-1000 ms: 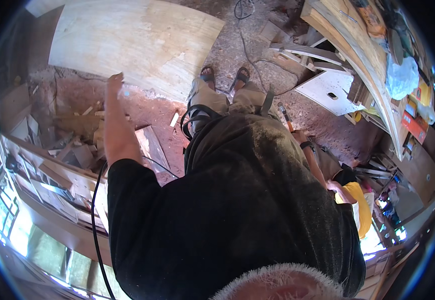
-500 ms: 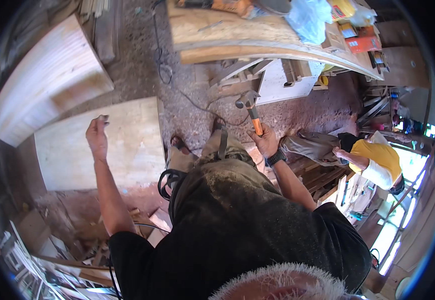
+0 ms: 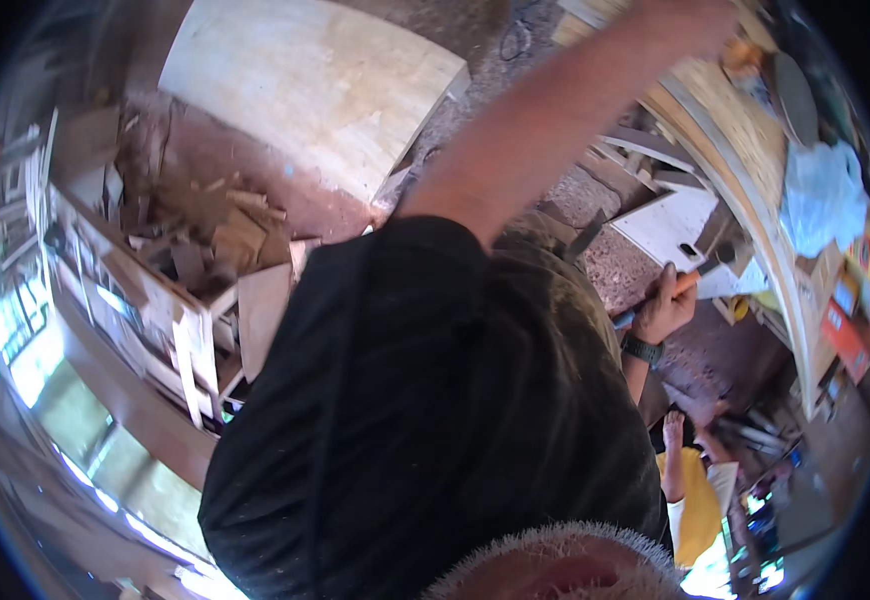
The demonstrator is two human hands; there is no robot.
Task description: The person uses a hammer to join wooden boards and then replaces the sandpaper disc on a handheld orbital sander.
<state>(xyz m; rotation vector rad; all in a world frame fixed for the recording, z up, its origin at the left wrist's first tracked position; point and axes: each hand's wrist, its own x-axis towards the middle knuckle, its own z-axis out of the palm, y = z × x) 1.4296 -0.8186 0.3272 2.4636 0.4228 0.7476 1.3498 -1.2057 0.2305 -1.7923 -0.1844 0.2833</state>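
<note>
My right hand [image 3: 663,306] is closed round the orange handle of a hammer [image 3: 693,280], low beside my hip and above the dirt floor. A dark watch [image 3: 643,350] sits on that wrist. My left arm stretches up and to the right across the view. My left hand [image 3: 697,18] is blurred at the top edge, over the long wooden workbench [image 3: 735,130]. Its fingers cannot be made out. My dark shirt fills the middle.
A big pale plywood sheet [image 3: 325,80] lies on the floor at the top. Wood scraps [image 3: 205,220] and a white wooden frame [image 3: 185,330] are on the left. A white board [image 3: 670,225] leans under the bench. A person in yellow [image 3: 695,505] crouches at lower right.
My left arm has lifted off the plywood sheet and swung up toward the workbench. The view has turned. My right hand keeps the hammer.
</note>
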